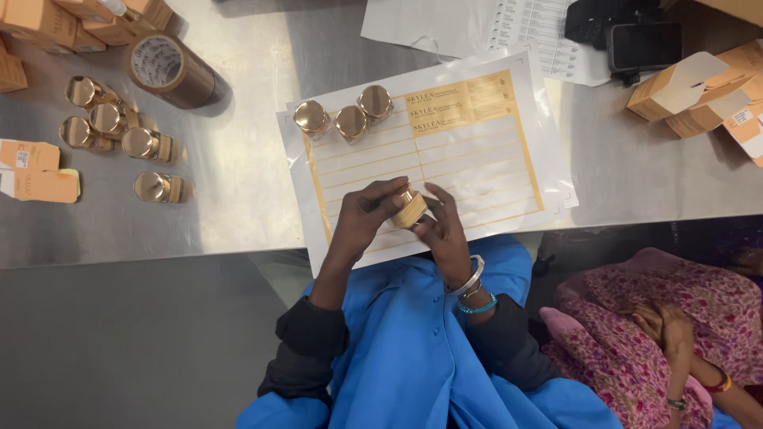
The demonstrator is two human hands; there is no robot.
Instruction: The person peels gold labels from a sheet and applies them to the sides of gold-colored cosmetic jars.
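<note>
Both hands, left hand (362,214) and right hand (441,226), grip one gold-capped jar (411,210) over the label sheet (477,151); three jars (343,117) stand beyond the grip, five jars (119,131) wait far left.

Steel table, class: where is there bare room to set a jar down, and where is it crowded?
Free: the table strip between the lying jars and the label sheet, and right of the sheet before the orange cartons. Crowded: the top-left corner around the tape roll.

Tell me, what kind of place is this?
Probably a packing or labelling workshop. Both hands, left hand and right hand, hold a small gold-capped jar over a sticker sheet, with more jars and orange cartons on a steel table.
</note>
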